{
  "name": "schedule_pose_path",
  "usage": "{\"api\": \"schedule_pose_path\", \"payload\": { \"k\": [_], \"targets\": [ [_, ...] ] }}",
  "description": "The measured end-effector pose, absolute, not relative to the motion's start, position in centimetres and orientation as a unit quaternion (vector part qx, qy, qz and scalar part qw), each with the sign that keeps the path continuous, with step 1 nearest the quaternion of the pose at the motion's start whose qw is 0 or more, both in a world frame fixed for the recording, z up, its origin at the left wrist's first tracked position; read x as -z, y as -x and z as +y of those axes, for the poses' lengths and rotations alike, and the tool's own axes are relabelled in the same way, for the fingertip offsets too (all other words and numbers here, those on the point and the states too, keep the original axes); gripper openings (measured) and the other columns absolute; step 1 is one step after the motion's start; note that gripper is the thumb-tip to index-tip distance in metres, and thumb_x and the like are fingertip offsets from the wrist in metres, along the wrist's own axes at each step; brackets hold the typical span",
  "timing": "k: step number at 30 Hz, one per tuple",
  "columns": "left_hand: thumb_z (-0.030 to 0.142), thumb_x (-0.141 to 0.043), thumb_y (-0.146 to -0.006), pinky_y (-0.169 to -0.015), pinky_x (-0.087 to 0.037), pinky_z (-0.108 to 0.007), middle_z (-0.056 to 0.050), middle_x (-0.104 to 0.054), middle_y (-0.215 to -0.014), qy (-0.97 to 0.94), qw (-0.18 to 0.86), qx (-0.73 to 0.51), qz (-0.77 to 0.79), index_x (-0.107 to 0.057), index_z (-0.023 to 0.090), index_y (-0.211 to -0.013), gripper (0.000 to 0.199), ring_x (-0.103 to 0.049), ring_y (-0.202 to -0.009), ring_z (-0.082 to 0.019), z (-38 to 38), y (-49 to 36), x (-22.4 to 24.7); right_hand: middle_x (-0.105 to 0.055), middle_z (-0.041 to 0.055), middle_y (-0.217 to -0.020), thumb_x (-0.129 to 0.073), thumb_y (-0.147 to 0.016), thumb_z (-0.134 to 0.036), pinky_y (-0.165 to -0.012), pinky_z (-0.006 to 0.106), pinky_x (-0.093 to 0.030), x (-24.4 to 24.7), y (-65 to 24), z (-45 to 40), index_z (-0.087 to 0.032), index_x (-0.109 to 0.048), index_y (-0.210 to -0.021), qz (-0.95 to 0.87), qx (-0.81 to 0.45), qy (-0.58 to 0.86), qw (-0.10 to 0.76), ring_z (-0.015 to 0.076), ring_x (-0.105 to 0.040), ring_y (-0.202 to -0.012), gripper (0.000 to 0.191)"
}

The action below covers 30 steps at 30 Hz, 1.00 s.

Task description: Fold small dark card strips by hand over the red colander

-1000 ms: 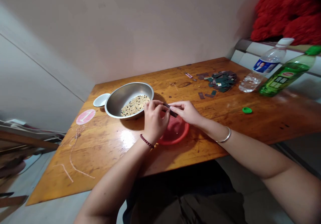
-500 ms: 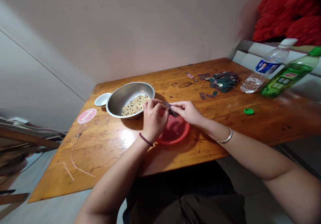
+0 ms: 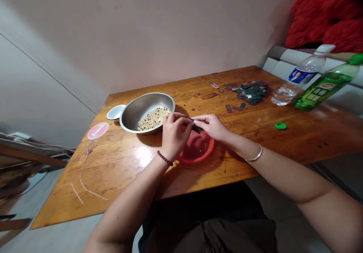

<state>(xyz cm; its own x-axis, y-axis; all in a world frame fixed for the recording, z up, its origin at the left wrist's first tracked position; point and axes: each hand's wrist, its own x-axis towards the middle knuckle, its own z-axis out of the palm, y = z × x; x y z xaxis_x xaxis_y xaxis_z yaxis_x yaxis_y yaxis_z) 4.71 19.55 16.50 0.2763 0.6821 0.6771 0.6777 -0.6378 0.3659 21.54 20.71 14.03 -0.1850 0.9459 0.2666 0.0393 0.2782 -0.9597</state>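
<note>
Two hands joined above the red basket [image 3: 198, 151], pinching one small dark strip [image 3: 193, 125] between them. Left hand [image 3: 173, 134] curled narrow, thumb and forefinger closed on the strip's near end, a beaded bracelet [image 3: 166, 158] round the wrist. Right hand [image 3: 212, 126] likewise closed, fingertips [image 3: 196, 121] gripping the far end, a silver bangle [image 3: 255, 155] further up the arm. Strip held level just over the basket's rim, clear of the table [image 3: 119, 158]. Just beside the left hand, a steel bowl [image 3: 133, 111] with a heap of pale and dark beans [image 3: 153, 118]; behind it a small white dish [image 3: 115, 112], and near the edge a pink round tag [image 3: 98, 131] marked 1. Loose thread [image 3: 83, 177] trailing over the left side of the table. Well apart, toward the far corner, a pile of dark green and brown strips [image 3: 251, 91]. Beyond it a clear water bottle [image 3: 300, 79] and a green bottle [image 3: 323, 86], both lying tilted, with a green cap [image 3: 280, 125] alone on the wood. Nothing between the hands and the bowl; the left hand covering part of the basket.
</note>
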Motion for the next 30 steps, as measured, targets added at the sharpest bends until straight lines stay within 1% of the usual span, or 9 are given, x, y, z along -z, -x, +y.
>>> {"api": "schedule_pose_path", "payload": {
  "k": [9, 12, 19, 30],
  "targets": [
    [0.027, -0.066, -0.084, -0.095, -0.044, -0.044, -0.006, -0.06, -0.102, -0.805, -0.045, -0.423, 0.413, -0.068, 0.023, -0.088, 0.006, -0.05, -0.102, -0.023, 19.44, -4.79, -16.37, -0.076, 0.0061, -0.101, -0.067, -0.076, -0.034, -0.093, 0.04, -0.053, -14.15, -21.53, 20.59, -0.021, -0.077, -0.097, -0.632, -0.44, 0.4, 0.497, 0.0244, -0.069, -0.099, 0.027],
    [0.026, -0.066, -0.084, -0.095, -0.044, -0.043, -0.006, -0.06, -0.102, -0.806, -0.058, -0.424, 0.409, -0.067, 0.022, -0.086, 0.004, -0.051, -0.102, -0.023, 19.41, -4.82, -16.45, -0.076, 0.0066, -0.101, -0.066, -0.076, -0.034, -0.092, 0.04, -0.053, -14.13, -21.51, 20.58, -0.02, -0.077, -0.098, -0.628, -0.446, 0.399, 0.498, 0.0242, -0.07, -0.098, 0.028],
    [0.026, -0.069, -0.081, -0.095, -0.044, -0.044, -0.006, -0.06, -0.101, -0.808, -0.062, -0.422, 0.407, -0.068, 0.022, -0.084, 0.004, -0.051, -0.102, -0.023, 19.48, -4.77, -16.46, -0.076, 0.0073, -0.1, -0.068, -0.075, -0.035, -0.088, 0.039, -0.055, -13.98, -21.47, 20.69, -0.02, -0.076, -0.098, -0.614, -0.46, 0.403, 0.499, 0.024, -0.07, -0.096, 0.029],
    [0.025, -0.064, -0.085, -0.095, -0.045, -0.044, -0.006, -0.061, -0.103, -0.82, -0.082, -0.408, 0.392, -0.07, 0.024, -0.087, 0.006, -0.049, -0.104, -0.024, 19.59, -4.61, -16.35, -0.076, 0.0073, -0.097, -0.067, -0.076, -0.035, -0.085, 0.038, -0.056, -13.65, -21.62, 20.97, -0.019, -0.076, -0.099, -0.6, -0.469, 0.406, 0.505, 0.0228, -0.07, -0.091, 0.03]
  ]
}}
